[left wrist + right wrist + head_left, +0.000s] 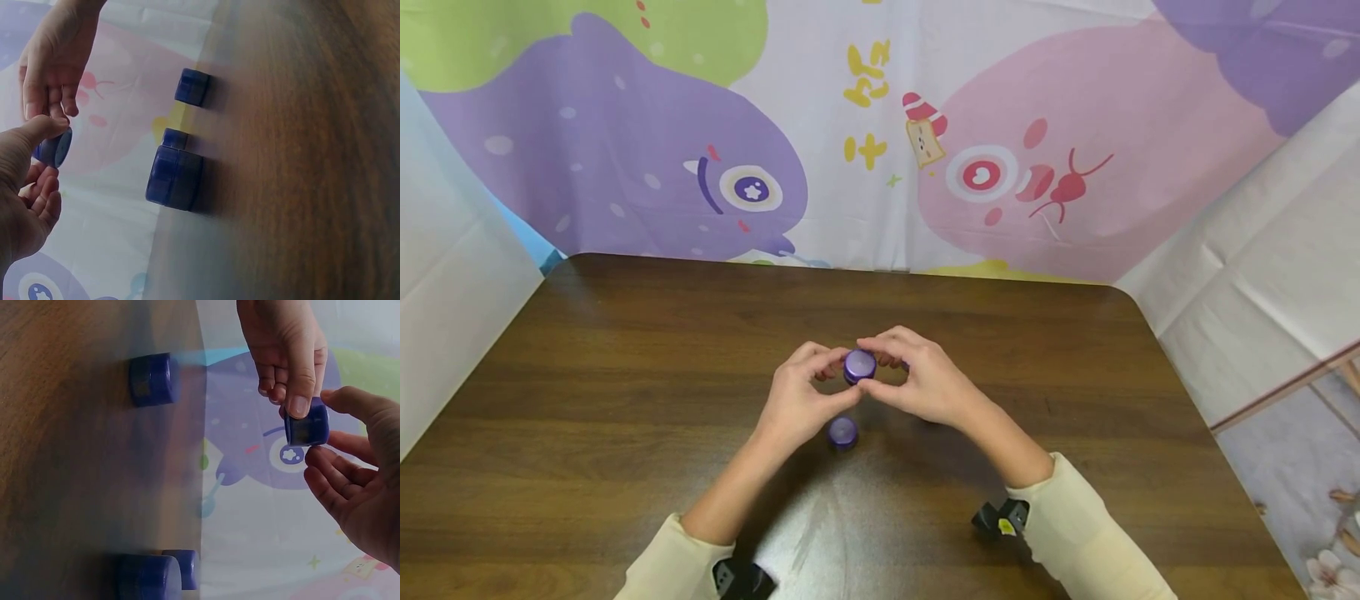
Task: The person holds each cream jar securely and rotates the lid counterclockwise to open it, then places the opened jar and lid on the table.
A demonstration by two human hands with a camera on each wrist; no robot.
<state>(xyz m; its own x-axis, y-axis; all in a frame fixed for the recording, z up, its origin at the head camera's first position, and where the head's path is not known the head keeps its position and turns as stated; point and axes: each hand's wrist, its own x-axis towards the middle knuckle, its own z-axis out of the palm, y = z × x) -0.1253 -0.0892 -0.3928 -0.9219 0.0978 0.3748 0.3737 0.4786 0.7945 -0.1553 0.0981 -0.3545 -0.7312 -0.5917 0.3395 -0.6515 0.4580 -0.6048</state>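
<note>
Over the middle of the table, both hands hold one small round purple jar [860,366]. My left hand [801,392] pinches it from the left between thumb and fingers. From the right, my right hand [925,379] grips it, thumb at the near side and index finger at the far side. In the right wrist view the held jar [308,425] is tipped on its side relative to that picture, with the left thumb across its wall. A second purple jar [842,432] stands on the table just nearer than the hands.
The left wrist view shows a large blue-purple jar [175,178] on the table, a partly hidden one [175,138] behind it and another [192,87] farther along. The brown wooden table [587,433] ends at a cartoon-printed cloth [865,208]. White panels flank both sides.
</note>
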